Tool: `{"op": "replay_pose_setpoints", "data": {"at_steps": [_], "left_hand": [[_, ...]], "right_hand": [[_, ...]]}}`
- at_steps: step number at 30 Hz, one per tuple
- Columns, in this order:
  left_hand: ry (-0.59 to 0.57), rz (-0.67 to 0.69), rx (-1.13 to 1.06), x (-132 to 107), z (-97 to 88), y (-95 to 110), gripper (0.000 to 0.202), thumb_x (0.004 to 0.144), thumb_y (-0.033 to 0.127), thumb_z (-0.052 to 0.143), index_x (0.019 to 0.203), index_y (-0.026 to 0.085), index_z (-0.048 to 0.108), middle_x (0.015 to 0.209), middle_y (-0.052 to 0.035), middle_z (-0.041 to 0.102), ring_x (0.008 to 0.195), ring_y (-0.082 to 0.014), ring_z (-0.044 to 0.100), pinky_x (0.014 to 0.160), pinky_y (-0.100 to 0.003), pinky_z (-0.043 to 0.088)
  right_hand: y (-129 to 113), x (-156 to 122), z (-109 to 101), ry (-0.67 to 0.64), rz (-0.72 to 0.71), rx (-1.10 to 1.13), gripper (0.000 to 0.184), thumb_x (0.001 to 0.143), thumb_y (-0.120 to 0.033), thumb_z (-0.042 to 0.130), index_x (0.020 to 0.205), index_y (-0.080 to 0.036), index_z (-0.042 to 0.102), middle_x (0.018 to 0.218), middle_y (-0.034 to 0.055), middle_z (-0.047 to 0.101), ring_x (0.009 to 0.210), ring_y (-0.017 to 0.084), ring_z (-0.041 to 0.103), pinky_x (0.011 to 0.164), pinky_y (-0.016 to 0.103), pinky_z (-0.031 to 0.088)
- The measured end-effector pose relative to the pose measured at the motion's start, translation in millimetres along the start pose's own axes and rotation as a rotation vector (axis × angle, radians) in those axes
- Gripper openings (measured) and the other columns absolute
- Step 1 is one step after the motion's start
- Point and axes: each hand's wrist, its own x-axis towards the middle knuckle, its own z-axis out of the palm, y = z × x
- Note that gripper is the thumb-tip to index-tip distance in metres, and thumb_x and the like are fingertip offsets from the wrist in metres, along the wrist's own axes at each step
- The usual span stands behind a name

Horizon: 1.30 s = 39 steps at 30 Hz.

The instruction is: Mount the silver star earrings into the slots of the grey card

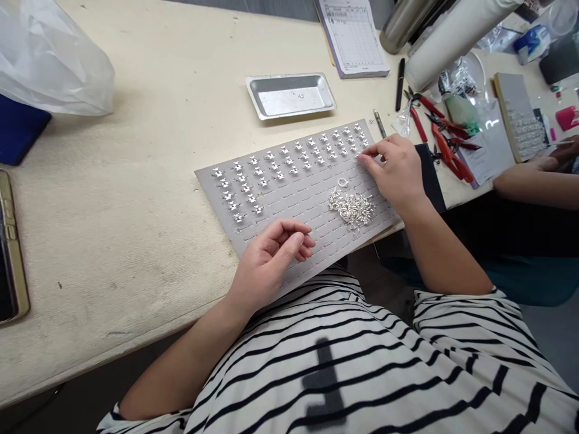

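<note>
A grey slotted display board [289, 208] lies at the table's front edge. Small silver rings with flower-like tops [280, 163] stand in its slots, in rows along the far and left sides. A loose pile of silver rings [355, 209] rests on the board's right half, with a separate ring [343, 182] just above it. My right hand [395, 172] pinches thumb and forefinger together at the board's right side, by the end of a row; whatever is between the fingertips is hidden. Over the board's lower left, my left hand [275, 256] hovers with fingers loosely curled and nothing visible in them.
Behind the board sit a metal tray [292, 96] and a form pad [355, 39]. Red-handled pliers [446, 147], a black pen [400, 84] and a white roll [452, 45] lie right. A phone [11, 247] and plastic bag [54, 60] are left. A co-worker's arm [538, 184] is at right.
</note>
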Motion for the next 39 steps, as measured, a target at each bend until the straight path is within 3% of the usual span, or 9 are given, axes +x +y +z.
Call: {"op": "replay_pose_setpoints", "data": {"at_steps": [16, 22, 28, 34, 39], "left_hand": [[0.021, -0.014, 0.012, 0, 1.6, 2, 0.018, 0.101, 0.038, 0.067, 0.108, 0.023, 0.074, 0.095, -0.0016, 0.075, 0.082, -0.0105, 0.069, 0.076, -0.022, 0.059], [0.033, -0.023, 0.035, 0, 2.1, 2, 0.021, 0.101, 0.040, 0.067, 0.108, 0.021, 0.073, 0.095, -0.0040, 0.076, 0.082, -0.0135, 0.070, 0.077, -0.026, 0.059], [0.030, -0.024, 0.028, 0, 1.9, 2, 0.021, 0.101, 0.040, 0.067, 0.108, 0.022, 0.073, 0.095, -0.0027, 0.076, 0.083, -0.0121, 0.070, 0.077, -0.023, 0.058], [0.019, -0.013, 0.014, 1, 1.5, 2, 0.019, 0.102, 0.039, 0.066, 0.109, 0.022, 0.073, 0.095, -0.0021, 0.076, 0.082, -0.0110, 0.069, 0.077, -0.022, 0.058], [0.029, -0.020, 0.030, 1, 1.9, 2, 0.021, 0.101, 0.039, 0.066, 0.109, 0.021, 0.073, 0.095, -0.0033, 0.076, 0.082, -0.0127, 0.070, 0.077, -0.024, 0.058]], "right_hand": [[0, 0, 5, -0.042, 0.032, 0.041, 0.007, 0.094, -0.030, 0.069, 0.088, -0.027, 0.068, 0.106, 0.0087, 0.070, 0.102, 0.028, 0.064, 0.095, 0.050, 0.051], [-12, -14, -12, -0.021, -0.053, 0.004, 0.010, 0.099, -0.037, 0.062, 0.097, -0.029, 0.069, 0.110, 0.0092, 0.071, 0.104, 0.029, 0.064, 0.095, 0.050, 0.052], [-33, -31, -25, -0.302, -0.156, 0.158, 0.012, 0.097, -0.028, 0.063, 0.107, -0.029, 0.069, 0.109, 0.0040, 0.075, 0.096, 0.023, 0.068, 0.089, 0.042, 0.055], [-33, -21, -21, -0.287, -0.179, 0.187, 0.011, 0.097, -0.023, 0.059, 0.096, -0.027, 0.069, 0.102, 0.0057, 0.074, 0.095, 0.023, 0.067, 0.086, 0.042, 0.055], [-23, 1, -25, -0.267, -0.185, 0.051, 0.017, 0.099, -0.023, 0.054, 0.098, -0.028, 0.070, 0.109, 0.0089, 0.072, 0.105, 0.029, 0.065, 0.096, 0.049, 0.053]]}}
